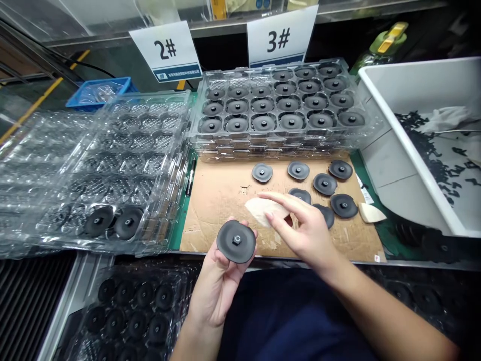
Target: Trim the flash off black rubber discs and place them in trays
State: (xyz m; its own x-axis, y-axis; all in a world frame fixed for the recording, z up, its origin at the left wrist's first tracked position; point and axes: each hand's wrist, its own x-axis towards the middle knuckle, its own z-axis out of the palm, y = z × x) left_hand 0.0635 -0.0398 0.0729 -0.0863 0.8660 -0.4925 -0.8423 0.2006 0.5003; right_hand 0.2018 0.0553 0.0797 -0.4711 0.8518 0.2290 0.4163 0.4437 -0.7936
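Observation:
My left hand [221,281] grips a round black disc [236,241] from below, its raised metal-centred hub facing up. To its right, my right hand [304,228] pinches a cream-coloured cloth-like piece [265,210] between thumb and fingers, apart from the disc. Several more black discs [262,173] lie on the cardboard sheet [214,190] beyond and beside my right hand, two of them partly hidden by it. Another cream piece [371,212] rests at the sheet's right edge.
A stack of clear trays [278,143] holding discs stands behind the cardboard. More clear trays [180,150] stand left, two discs in the front row. A white bin [417,175] with small black parts is right. A blue basket [124,86] sits back left; a dark pen [191,176] lies beside the cardboard.

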